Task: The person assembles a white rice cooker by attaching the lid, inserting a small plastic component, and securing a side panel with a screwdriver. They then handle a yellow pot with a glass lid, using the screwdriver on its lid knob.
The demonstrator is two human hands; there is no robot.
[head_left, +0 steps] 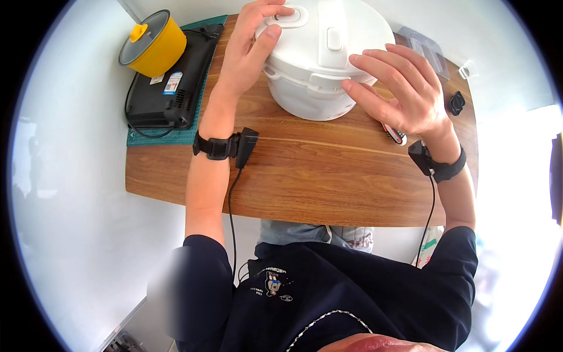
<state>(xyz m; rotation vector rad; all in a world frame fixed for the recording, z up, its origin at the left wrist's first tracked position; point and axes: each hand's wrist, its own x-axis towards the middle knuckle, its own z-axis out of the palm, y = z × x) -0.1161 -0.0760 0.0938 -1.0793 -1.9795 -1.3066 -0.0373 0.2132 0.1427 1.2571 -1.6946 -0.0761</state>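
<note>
A large round white container (314, 97) stands at the far side of the table, its white lid (363, 38) on top. The lid carries a raised strip with an oval tab (334, 39) and an oval recessed part (288, 16) at its left. My left hand (246, 50) rests over the lid's left edge, thumb and fingers apart, fingertips by the recessed part. By the lid's right front rim is my right hand (402, 88), fingers spread and holding nothing; whether its fingertips touch the lid I cannot tell.
On the left, a yellow pot (159, 50) with a grey lid sits on a black flat appliance (155, 100) over a green mat (153, 138). A red-and-white handled tool (396, 135) lies under my right hand. Farther right are a clear plastic tray (427, 50) and a small black piece (457, 103).
</note>
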